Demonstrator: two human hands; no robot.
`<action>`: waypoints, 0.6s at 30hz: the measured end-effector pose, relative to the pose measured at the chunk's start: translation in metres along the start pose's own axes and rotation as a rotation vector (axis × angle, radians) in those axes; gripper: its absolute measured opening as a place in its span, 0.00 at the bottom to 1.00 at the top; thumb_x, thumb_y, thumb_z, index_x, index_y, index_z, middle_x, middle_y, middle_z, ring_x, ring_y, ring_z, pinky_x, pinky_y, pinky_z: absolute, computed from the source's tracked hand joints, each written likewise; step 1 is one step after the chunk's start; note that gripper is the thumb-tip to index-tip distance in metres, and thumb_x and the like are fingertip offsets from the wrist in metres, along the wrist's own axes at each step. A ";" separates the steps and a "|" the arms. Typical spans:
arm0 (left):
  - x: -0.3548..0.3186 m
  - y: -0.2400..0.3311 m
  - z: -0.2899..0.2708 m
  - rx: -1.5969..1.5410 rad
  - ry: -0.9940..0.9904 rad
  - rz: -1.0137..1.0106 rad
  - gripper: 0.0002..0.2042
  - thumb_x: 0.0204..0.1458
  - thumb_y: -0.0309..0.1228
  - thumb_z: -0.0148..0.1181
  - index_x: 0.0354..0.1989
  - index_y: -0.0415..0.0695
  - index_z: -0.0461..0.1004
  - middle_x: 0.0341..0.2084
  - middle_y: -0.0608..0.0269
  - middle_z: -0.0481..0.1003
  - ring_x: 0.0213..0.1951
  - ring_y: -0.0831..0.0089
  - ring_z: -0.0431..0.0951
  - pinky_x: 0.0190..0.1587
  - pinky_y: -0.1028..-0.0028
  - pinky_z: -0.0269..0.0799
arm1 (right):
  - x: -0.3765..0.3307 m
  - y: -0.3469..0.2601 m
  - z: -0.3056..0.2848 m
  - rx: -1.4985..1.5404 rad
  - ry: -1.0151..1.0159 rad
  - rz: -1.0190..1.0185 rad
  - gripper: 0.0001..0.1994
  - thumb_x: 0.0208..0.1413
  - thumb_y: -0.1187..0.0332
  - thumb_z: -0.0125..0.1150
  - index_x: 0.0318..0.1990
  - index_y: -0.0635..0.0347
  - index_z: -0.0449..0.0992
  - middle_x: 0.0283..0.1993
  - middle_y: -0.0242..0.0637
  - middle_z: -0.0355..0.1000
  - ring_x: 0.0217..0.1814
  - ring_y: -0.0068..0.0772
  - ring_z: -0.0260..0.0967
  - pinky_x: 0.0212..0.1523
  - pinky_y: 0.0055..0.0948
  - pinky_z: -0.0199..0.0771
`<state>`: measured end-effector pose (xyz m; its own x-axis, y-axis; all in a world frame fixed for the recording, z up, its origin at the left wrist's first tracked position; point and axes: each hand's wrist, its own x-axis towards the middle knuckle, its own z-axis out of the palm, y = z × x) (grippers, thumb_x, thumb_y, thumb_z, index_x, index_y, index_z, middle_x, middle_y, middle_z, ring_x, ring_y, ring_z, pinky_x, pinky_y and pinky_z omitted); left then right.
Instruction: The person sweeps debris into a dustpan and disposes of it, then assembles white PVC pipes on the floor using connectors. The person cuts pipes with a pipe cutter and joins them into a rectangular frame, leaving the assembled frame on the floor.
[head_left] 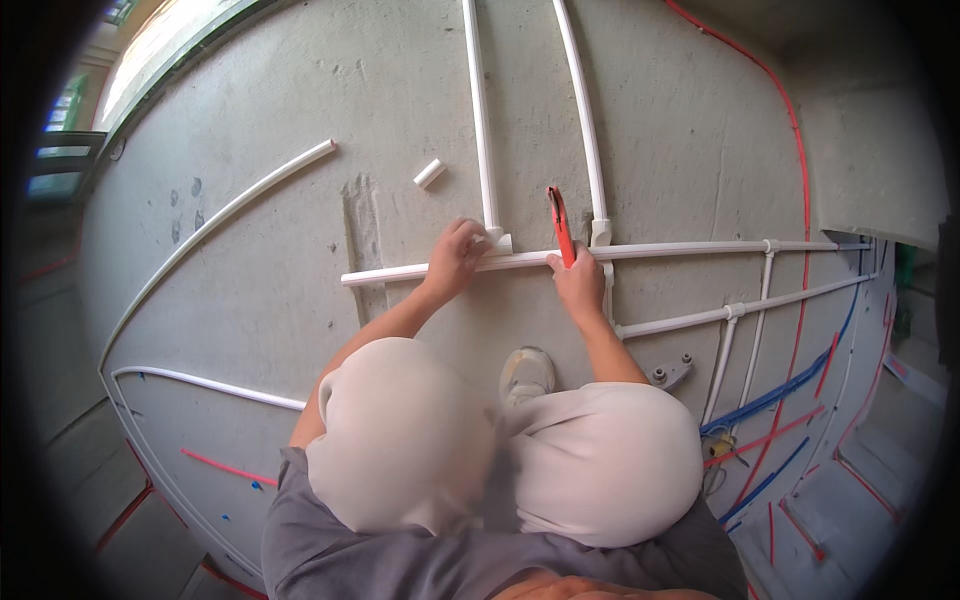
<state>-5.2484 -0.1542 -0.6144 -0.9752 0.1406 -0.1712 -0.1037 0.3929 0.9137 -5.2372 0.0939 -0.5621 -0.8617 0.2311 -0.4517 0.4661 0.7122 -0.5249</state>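
My left hand (pixel 457 258) is closed, its fingertips at a short white pipe fitting (pixel 503 243) where an upright pipe (pixel 480 120) meets the long white crosswise pipe (pixel 400 273). The fingertips are slightly blurred. In my right hand (pixel 580 287) is a red-handled pipe cutter (pixel 562 225), its dark jaw end pointing away from me. That hand rests by the long pipe, just left of a joint (pixel 601 234) at the foot of a second upright pipe (pixel 582 110).
A short cut pipe piece (pixel 430 174) lies beyond my left hand. Farther left a long curved white pipe (pixel 215 222) lies on the concrete floor. At right are a branched white pipe run (pixel 690 320), blue tubes (pixel 775 397) and a red line (pixel 797 130). My shoe (pixel 527 374) is close by.
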 end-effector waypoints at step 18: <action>-0.021 0.006 -0.003 0.495 0.008 0.422 0.27 0.40 0.25 0.71 0.54 0.41 0.74 0.55 0.52 0.74 0.52 0.49 0.77 0.52 0.55 0.76 | 0.010 0.021 0.017 0.045 0.077 -0.047 0.15 0.55 0.61 0.70 0.43 0.60 0.78 0.28 0.40 0.80 0.33 0.41 0.81 0.39 0.41 0.77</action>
<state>-5.2289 -0.1573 -0.6038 -0.9140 0.3683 0.1701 0.3892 0.6780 0.6235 -5.2326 0.0996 -0.5901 -0.8948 0.2495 -0.3701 0.4320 0.6931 -0.5771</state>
